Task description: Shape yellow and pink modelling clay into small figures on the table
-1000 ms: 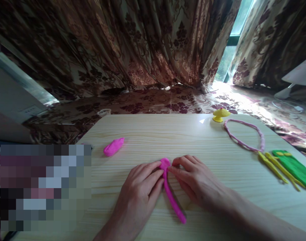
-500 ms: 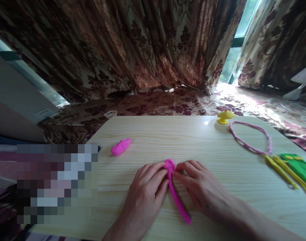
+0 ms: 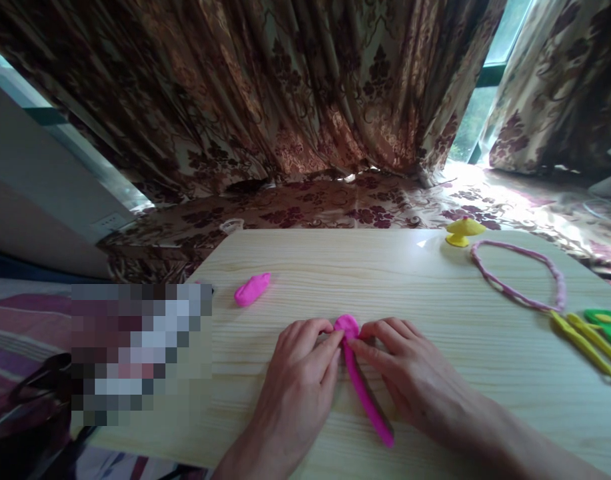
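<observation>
A bright pink modelling clay piece (image 3: 368, 400) lies on the wooden tabletop, a flat rounded end at the far side and a long thin strip running toward me. My left hand (image 3: 303, 380) pinches the left edge of the rounded end between thumb and fingers. On the opposite edge, my right hand (image 3: 410, 373) has its thumb and index finger pressed to the clay. The other fingers of both hands are curled, partly hidden. Farther left rests a separate pink clay lump (image 3: 252, 290), touched by neither hand.
At the table's (image 3: 335, 260) far right stand a yellow clay stemmed shape (image 3: 464, 231) and a pale pink clay loop (image 3: 518, 303). Yellow clay strips (image 3: 585, 347) lie beside a green clay piece (image 3: 608, 327). A blurred-out patch (image 3: 150, 353) covers the left edge. Patterned curtains (image 3: 305, 87) hang behind.
The whole view has shifted, so everything sits slightly farther right. Both hands stay at the rounded end of the pink clay, with the left fingers slightly repositioned along its edge.
</observation>
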The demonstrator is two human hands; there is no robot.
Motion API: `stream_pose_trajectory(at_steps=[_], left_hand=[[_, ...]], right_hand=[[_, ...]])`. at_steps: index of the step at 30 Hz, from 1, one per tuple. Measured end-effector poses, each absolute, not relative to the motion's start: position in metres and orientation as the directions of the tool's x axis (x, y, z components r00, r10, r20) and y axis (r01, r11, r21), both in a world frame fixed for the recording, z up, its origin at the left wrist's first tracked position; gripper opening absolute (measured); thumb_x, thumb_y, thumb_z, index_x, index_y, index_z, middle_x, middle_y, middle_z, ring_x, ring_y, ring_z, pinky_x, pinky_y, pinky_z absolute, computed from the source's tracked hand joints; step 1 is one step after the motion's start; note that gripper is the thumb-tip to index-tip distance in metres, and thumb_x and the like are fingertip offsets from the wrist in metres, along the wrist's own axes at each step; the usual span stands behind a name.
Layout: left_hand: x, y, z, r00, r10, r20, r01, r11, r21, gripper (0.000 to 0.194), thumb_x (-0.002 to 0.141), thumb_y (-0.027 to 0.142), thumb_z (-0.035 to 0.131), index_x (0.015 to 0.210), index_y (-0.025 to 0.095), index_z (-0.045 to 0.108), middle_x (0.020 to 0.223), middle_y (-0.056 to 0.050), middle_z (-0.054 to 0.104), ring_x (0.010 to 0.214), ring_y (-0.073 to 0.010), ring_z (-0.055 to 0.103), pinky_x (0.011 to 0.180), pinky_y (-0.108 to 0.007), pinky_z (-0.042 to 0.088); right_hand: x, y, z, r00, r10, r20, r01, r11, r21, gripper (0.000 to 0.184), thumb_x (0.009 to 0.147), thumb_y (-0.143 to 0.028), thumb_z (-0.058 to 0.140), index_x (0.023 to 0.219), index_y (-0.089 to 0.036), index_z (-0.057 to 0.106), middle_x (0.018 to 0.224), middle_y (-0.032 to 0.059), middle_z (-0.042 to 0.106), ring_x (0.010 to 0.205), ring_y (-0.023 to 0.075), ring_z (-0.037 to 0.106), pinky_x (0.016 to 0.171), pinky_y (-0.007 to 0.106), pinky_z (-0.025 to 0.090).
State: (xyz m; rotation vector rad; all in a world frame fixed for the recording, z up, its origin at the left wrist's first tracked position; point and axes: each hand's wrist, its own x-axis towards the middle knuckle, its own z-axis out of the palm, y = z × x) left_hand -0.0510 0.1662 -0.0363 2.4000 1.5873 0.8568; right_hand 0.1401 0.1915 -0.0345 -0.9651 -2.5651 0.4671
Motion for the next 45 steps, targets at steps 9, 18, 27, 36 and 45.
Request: stream_pose_trajectory(at_steps=[9, 18, 27, 36, 45], left_hand=[[-0.051, 0.155, -0.038, 0.305, 0.880, 0.365, 0.822, -0.437, 0.365, 0.029, 0.087, 0.014, 0.045, 0.109, 0.020, 0.062, 0.100, -0.008, 0.059, 0.094, -0.0223, 0.050, 0.088, -0.043, 0.042], [-0.054, 0.159, -0.040, 0.321, 0.895, 0.309, 0.871, -0.407, 0.276, 0.036, 0.086, 0.014, 0.045, 0.120, 0.019, 0.055, 0.109, -0.009, 0.056, 0.102, -0.0248, 0.048, 0.095, -0.048, 0.037], [-0.048, 0.146, -0.035, 0.295, 0.906, 0.305, 0.868, -0.387, 0.312, 0.030, 0.084, 0.011, 0.046, 0.109, 0.019, 0.061, 0.104, -0.008, 0.057, 0.101, -0.0240, 0.049, 0.099, -0.050, 0.033], [-0.051, 0.162, -0.032, 0.286, 0.917, 0.277, 0.904, -0.354, 0.240, 0.034, 0.087, 0.017, 0.044, 0.118, 0.020, 0.057, 0.103, -0.008, 0.058, 0.100, -0.0234, 0.048, 0.099, -0.052, 0.031], [-0.045, 0.152, -0.031, 0.297, 0.916, 0.270, 0.876, -0.374, 0.304, 0.032, 0.086, 0.014, 0.044, 0.114, 0.017, 0.060, 0.102, -0.008, 0.057, 0.100, -0.0231, 0.047, 0.097, -0.049, 0.033]], right_hand=[[0.141, 0.192, -0.034, -0.702, 0.678, 0.217, 0.552, 0.711, -0.435, 0.047, 0.082, -0.004, 0.045, 0.123, -0.026, 0.052, 0.110, 0.0067, 0.055, 0.095, 0.0223, 0.046, 0.084, 0.038, 0.041], [0.142, 0.192, -0.037, -0.700, 0.679, 0.219, 0.569, 0.717, -0.402, 0.042, 0.081, -0.005, 0.047, 0.118, -0.023, 0.055, 0.111, 0.0068, 0.054, 0.096, 0.0221, 0.046, 0.085, 0.038, 0.040], [0.142, 0.193, -0.037, -0.694, 0.688, 0.213, 0.577, 0.708, -0.406, 0.040, 0.080, -0.005, 0.046, 0.114, -0.024, 0.057, 0.111, 0.0059, 0.054, 0.097, 0.0222, 0.046, 0.085, 0.038, 0.040], [0.143, 0.191, -0.038, -0.700, 0.676, 0.229, 0.574, 0.724, -0.382, 0.040, 0.080, -0.005, 0.046, 0.116, -0.021, 0.056, 0.110, 0.0078, 0.054, 0.097, 0.0228, 0.045, 0.086, 0.038, 0.039], [0.140, 0.191, -0.036, -0.692, 0.684, 0.230, 0.577, 0.716, -0.393, 0.034, 0.081, -0.005, 0.044, 0.108, -0.020, 0.059, 0.110, 0.0076, 0.054, 0.096, 0.0221, 0.046, 0.084, 0.037, 0.040]])
